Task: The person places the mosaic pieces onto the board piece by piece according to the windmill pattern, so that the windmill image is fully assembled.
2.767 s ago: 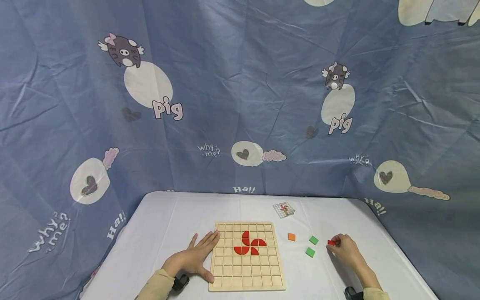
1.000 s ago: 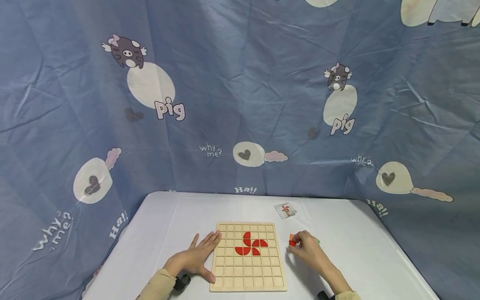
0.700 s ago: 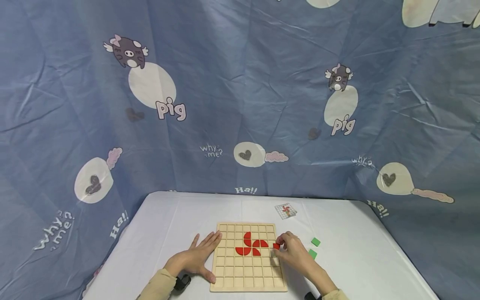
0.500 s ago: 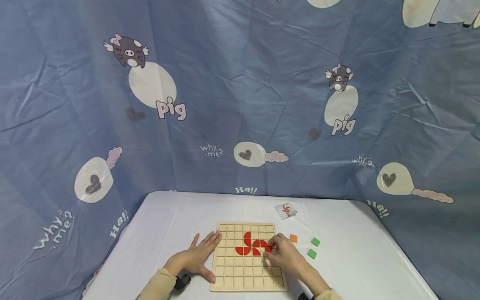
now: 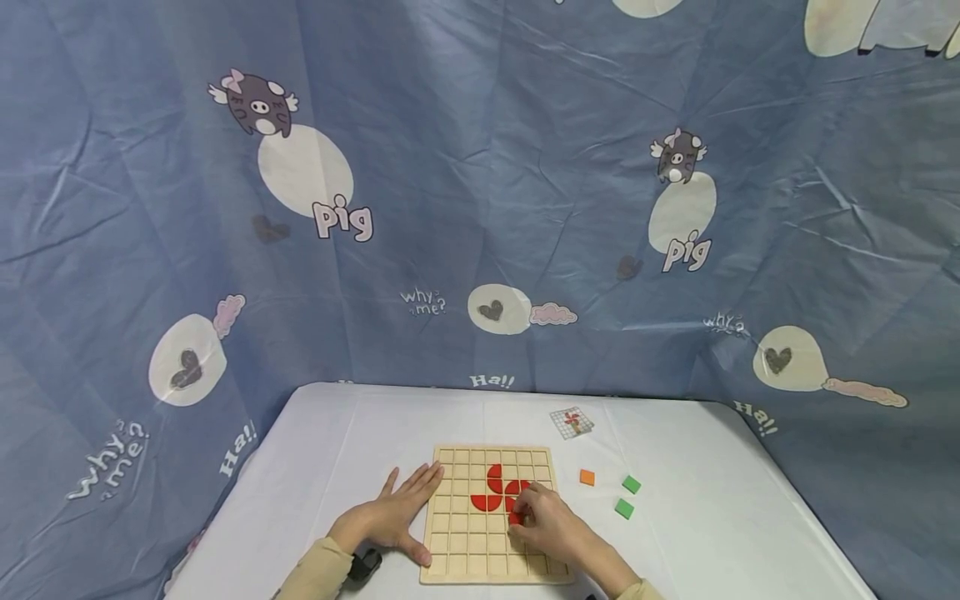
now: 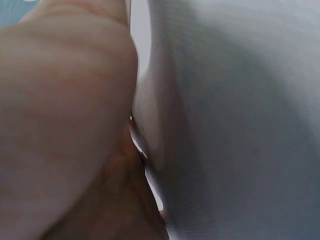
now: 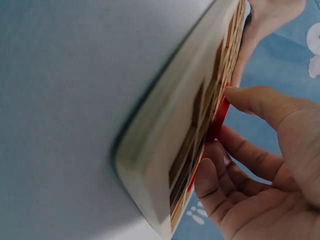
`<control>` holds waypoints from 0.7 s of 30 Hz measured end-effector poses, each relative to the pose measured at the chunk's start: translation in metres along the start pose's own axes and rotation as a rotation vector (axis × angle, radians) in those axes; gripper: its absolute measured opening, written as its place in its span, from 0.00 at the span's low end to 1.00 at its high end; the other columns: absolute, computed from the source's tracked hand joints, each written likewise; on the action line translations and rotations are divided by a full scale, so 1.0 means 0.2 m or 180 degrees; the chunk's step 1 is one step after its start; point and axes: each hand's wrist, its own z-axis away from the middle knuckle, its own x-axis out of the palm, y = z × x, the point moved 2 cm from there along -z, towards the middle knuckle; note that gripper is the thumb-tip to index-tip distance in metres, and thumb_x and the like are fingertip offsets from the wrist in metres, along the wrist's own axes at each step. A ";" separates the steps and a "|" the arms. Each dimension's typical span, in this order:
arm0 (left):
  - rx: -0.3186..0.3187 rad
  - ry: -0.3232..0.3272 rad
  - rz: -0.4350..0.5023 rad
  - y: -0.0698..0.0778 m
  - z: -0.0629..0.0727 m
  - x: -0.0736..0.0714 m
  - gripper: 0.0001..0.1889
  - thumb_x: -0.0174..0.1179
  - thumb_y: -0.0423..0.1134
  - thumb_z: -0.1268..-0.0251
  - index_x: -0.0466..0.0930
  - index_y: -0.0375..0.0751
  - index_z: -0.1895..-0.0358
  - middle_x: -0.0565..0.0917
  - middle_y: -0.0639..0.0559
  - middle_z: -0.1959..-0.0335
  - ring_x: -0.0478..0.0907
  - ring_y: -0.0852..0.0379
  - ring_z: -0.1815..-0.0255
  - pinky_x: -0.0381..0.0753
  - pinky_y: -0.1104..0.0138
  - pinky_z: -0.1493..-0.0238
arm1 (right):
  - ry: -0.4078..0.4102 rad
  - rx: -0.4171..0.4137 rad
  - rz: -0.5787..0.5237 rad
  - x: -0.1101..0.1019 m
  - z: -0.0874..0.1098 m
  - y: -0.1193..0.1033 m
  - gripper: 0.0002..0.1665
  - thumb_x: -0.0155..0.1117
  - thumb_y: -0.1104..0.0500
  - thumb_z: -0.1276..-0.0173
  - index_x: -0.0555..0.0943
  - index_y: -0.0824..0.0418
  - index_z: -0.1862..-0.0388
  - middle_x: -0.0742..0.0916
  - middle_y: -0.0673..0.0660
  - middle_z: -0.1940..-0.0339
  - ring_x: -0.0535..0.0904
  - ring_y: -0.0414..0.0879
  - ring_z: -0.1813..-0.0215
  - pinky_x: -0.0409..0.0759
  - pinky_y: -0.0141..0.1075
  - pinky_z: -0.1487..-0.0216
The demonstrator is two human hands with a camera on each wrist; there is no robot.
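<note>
A square wooden board [image 5: 477, 543] with a grid of shallow cells lies on the white table. Several red rounded tiles [image 5: 487, 502] sit in its upper middle cells, arranged like a pinwheel. My left hand [image 5: 390, 521] rests along the board's left edge, fingers spread and straight. Low over the board, just below the pinwheel, my right hand [image 5: 551, 527] pinches a red tile [image 5: 514, 518] between thumb and fingers. The right wrist view shows this red tile [image 7: 218, 120] close against the grid. That hand partly covers the pinwheel's right side.
Right of the board lie an orange square tile [image 5: 587, 477] and two green square tiles, one farther back [image 5: 632, 484] and one nearer [image 5: 624, 508]. Behind the board is a card [image 5: 572, 422] printed with a grid and pinwheel picture. A blue patterned cloth [image 5: 420, 350] hangs behind the table.
My right hand has carried the red tile leftward from the table's right side, past the orange tile, onto the board below the pinwheel. The left hand has stayed on the board's edge.
</note>
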 end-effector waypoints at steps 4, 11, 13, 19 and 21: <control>0.0023 -0.0011 0.0019 0.01 0.00 0.00 0.69 0.70 0.67 0.62 0.36 0.37 0.23 0.38 0.40 0.20 0.35 0.38 0.20 0.28 0.33 0.29 | -0.0043 -0.0012 0.0000 0.01 0.00 0.00 0.11 0.73 0.55 0.42 0.81 0.59 0.65 0.78 0.46 0.66 0.70 0.31 0.68 0.75 0.24 0.70; 0.0041 -0.0001 -0.0006 0.01 0.01 -0.01 0.69 0.70 0.66 0.61 0.36 0.36 0.23 0.38 0.39 0.20 0.35 0.37 0.21 0.29 0.32 0.30 | -0.0025 -0.0099 0.0028 0.00 0.01 -0.01 0.10 0.73 0.55 0.42 0.82 0.59 0.65 0.79 0.45 0.67 0.70 0.31 0.67 0.74 0.23 0.70; 0.0031 0.0003 -0.0005 0.00 0.01 0.00 0.69 0.70 0.66 0.61 0.36 0.37 0.23 0.38 0.39 0.20 0.35 0.38 0.21 0.28 0.32 0.30 | -0.0005 -0.0165 0.0048 0.00 0.01 0.00 0.10 0.73 0.55 0.42 0.84 0.59 0.65 0.79 0.45 0.67 0.69 0.30 0.68 0.74 0.22 0.69; -0.0002 -0.0005 -0.0006 0.00 0.00 0.00 0.70 0.69 0.68 0.63 0.36 0.37 0.23 0.38 0.40 0.20 0.35 0.38 0.20 0.28 0.33 0.29 | 0.0048 -0.0352 0.0099 0.00 0.00 0.00 0.06 0.72 0.59 0.41 0.86 0.59 0.66 0.82 0.46 0.68 0.72 0.29 0.67 0.77 0.21 0.68; -0.0014 -0.0001 -0.0011 0.00 0.00 0.00 0.70 0.69 0.69 0.64 0.36 0.37 0.22 0.39 0.40 0.20 0.35 0.39 0.20 0.29 0.33 0.29 | 0.0058 -0.0383 0.0095 0.00 0.00 0.00 0.05 0.71 0.62 0.41 0.86 0.59 0.65 0.82 0.47 0.68 0.74 0.30 0.66 0.78 0.21 0.68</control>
